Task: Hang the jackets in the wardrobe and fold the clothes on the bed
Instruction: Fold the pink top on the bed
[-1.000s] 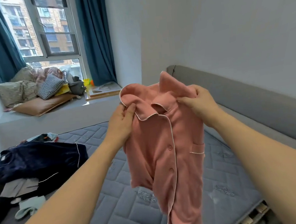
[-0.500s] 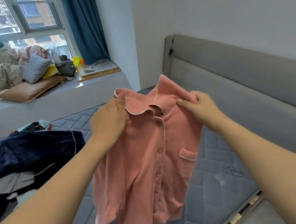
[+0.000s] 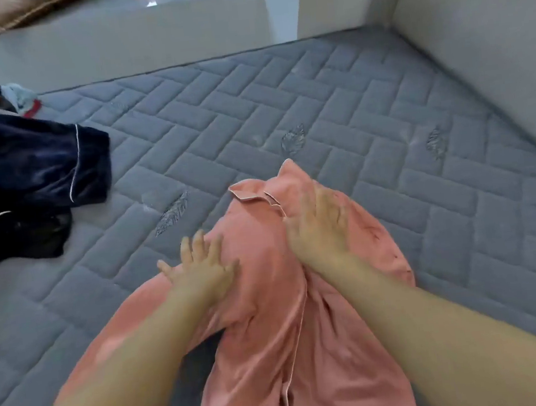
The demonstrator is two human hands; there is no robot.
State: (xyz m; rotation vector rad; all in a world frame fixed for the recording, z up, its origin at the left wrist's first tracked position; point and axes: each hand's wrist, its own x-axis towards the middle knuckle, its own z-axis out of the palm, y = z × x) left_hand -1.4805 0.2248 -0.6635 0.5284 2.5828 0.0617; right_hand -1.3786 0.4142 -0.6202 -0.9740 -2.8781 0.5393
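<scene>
A pink pyjama shirt [image 3: 274, 334] with white piping lies rumpled on the grey quilted mattress [image 3: 250, 112], collar pointing away from me. My left hand [image 3: 201, 269] rests flat on its left shoulder area, fingers spread. Just below the collar, my right hand [image 3: 319, 227] lies flat with straight fingers pressing the cloth. Both hands are blurred by motion. Neither hand grips anything.
A dark navy velvet garment [image 3: 25, 172] with white piping lies in a heap at the left, with other clothes [image 3: 14, 97] behind it. The grey padded headboard [image 3: 482, 48] runs along the right. A window ledge [image 3: 129, 29] stands beyond the mattress.
The shirt, held up by its collar in both hands before, now lies on the mattress. Both hands have let go and lie flat on it. My view has tipped downward.
</scene>
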